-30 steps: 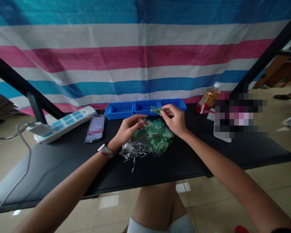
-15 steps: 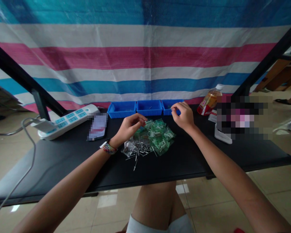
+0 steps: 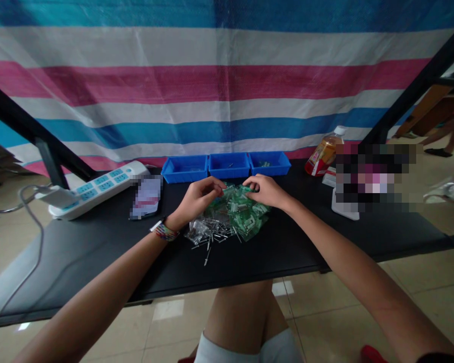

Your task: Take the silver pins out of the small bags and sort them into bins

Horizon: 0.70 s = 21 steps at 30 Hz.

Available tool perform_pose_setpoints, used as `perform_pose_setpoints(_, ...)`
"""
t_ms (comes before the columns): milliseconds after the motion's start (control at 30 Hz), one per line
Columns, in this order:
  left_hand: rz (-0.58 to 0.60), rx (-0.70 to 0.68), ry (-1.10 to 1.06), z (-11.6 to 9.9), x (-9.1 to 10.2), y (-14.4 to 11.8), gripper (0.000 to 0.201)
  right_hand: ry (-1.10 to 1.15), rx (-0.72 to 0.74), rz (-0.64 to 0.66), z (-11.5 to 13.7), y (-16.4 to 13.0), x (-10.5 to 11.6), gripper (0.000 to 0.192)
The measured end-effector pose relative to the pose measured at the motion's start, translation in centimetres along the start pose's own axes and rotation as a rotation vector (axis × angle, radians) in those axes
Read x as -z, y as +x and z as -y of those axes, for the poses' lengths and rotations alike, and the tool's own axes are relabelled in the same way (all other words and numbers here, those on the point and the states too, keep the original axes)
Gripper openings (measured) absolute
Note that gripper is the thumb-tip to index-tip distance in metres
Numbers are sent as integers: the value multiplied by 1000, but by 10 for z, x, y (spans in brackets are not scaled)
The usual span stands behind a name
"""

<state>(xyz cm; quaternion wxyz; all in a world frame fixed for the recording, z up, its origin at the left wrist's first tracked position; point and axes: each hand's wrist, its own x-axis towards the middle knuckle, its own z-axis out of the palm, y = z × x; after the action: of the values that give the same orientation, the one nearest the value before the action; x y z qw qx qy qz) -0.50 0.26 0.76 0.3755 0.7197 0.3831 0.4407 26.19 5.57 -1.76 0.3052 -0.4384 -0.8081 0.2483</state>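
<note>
Small translucent green plastic packets piled on black, smooth-topped counter. Left hand and right hand at pile's far side; cannot tell whether either grip has closed. Packets probably light, soft, slippery; best pinched by an edge.

Carries three blue trays along the far edge of the black table. Bears a power strip and phone toward the far left corner, a bottle toward the far right. Holds green packets and metal pins between far and near edges.
</note>
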Motion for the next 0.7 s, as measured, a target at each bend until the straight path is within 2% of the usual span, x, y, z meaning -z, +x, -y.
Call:
perform_pose_setpoints(67, 3, 2, 4, 1, 0, 0, 19, 158, -56, 17, -1, 3, 4, 32)
perform_pose_setpoints(200, 2, 5, -6, 1, 1, 1, 19, 483, -113, 20, 3, 6, 15, 29)
perform_pose_setpoints(333, -9, 29, -5, -1, 1, 0, 26, 689, -161, -81, 14, 5, 20, 27)
perform_pose_setpoints(467, -8, 50, 46, -4, -1, 0, 38, 896, -158, -183, 26, 2, 12, 30)
perform_pose_setpoints(600, -7, 12, 71, -7, -4, -2, 40, 932, -110, -183, 39, -4, -3, 32)
perform_pose_setpoints(700, -18, 0, 37, -9, -7, -4, 40, 923, -85, -101, 48, -9, -15, 34)
